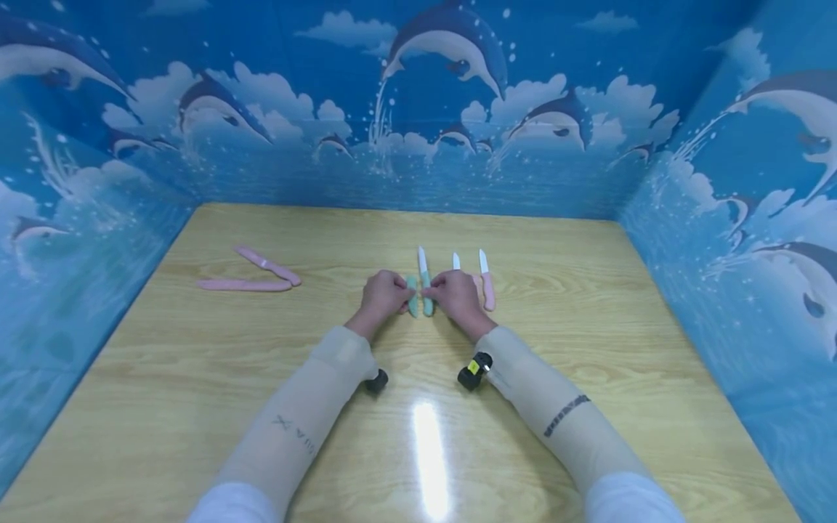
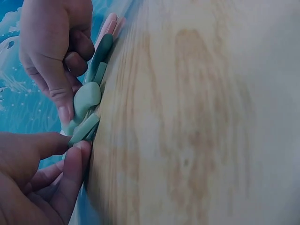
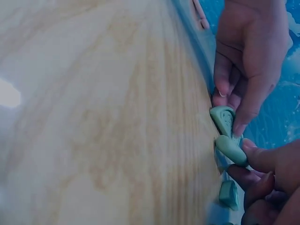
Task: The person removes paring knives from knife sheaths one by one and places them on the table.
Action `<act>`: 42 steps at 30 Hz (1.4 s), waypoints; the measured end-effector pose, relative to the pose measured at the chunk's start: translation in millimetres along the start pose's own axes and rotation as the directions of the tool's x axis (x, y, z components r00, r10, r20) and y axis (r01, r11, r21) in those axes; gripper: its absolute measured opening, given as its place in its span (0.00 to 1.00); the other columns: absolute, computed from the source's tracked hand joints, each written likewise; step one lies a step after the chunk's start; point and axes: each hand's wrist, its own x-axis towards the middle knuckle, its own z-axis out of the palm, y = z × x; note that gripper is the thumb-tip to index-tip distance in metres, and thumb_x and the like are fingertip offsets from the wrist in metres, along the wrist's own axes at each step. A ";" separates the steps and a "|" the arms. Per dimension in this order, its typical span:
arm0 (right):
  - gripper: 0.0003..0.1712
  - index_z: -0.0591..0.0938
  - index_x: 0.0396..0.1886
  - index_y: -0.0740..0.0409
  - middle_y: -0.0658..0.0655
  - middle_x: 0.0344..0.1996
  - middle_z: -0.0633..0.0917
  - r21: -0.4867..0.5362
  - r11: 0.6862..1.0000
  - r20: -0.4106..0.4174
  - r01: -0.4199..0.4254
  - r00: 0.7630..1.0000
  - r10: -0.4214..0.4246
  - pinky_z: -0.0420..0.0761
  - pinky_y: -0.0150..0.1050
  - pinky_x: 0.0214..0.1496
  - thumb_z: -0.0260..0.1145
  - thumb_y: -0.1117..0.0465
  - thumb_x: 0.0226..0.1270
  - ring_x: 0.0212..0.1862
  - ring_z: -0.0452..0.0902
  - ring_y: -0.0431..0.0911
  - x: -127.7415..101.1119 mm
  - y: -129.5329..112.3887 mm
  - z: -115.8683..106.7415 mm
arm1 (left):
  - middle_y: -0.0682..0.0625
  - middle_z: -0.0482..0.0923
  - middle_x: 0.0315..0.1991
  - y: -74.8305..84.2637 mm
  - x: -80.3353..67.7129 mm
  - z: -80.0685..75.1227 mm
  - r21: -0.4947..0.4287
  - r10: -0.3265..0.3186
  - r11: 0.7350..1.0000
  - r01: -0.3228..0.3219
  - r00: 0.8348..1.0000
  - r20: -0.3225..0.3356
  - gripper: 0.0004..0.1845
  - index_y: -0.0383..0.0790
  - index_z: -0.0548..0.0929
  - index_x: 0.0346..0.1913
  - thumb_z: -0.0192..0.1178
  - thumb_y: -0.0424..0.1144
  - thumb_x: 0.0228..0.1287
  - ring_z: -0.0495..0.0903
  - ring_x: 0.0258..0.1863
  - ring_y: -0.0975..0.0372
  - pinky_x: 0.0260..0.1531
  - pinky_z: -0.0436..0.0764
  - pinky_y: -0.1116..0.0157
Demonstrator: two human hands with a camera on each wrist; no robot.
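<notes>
My left hand (image 1: 388, 292) pinches a short green piece (image 1: 413, 296) between thumb and fingers; its end face has a recessed pattern in the right wrist view. Just to its right, my right hand (image 1: 455, 294) pinches the green handle of a knife (image 1: 428, 306) whose pale blade points away from me. In the left wrist view the rounded handle end (image 2: 87, 96) sits close beside the green piece (image 2: 84, 130). Another knife's pale blade (image 1: 455, 260) shows beyond my right hand, which hides most of the rest.
A pink-handled knife (image 1: 488, 292) lies right of my right hand, blade pointing away. At the left, a straight pink piece (image 1: 243, 285) and a slanted pink piece (image 1: 264, 263) meet in a V. Dolphin-printed curtains (image 1: 405, 174) border the wooden table (image 1: 562, 305).
</notes>
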 end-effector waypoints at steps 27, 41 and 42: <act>0.07 0.85 0.33 0.63 0.55 0.20 0.81 -0.211 0.968 0.066 0.132 0.990 -0.121 0.78 0.38 0.27 0.68 0.62 0.65 0.25 0.77 0.47 -4.2 -7.3 13.6 | 0.46 0.80 0.30 -0.9 2.7 0.5 0.023 -0.091 0.996 0.090 0.995 0.047 0.10 0.36 0.75 0.42 0.64 0.34 0.64 0.79 0.19 0.65 0.20 0.80 0.74; 0.11 0.81 0.22 0.61 0.51 0.13 0.75 -0.163 0.978 0.018 0.129 0.992 -0.127 0.68 0.32 0.19 0.68 0.63 0.63 0.19 0.69 0.42 0.4 -5.8 16.1 | 0.46 0.81 0.23 -9.1 6.3 -2.2 -0.027 -0.021 0.999 0.022 0.999 0.046 0.10 0.34 0.76 0.41 0.65 0.33 0.61 0.79 0.17 0.65 0.18 0.79 0.73; 0.11 0.80 0.21 0.61 0.50 0.13 0.74 -0.164 0.978 0.017 0.128 0.992 -0.127 0.67 0.31 0.19 0.68 0.63 0.63 0.18 0.68 0.42 0.7 -5.9 16.0 | 0.46 0.81 0.24 -9.2 6.7 -2.4 -0.035 -0.021 0.999 0.022 0.999 0.049 0.10 0.34 0.75 0.41 0.65 0.32 0.61 0.79 0.17 0.64 0.19 0.79 0.73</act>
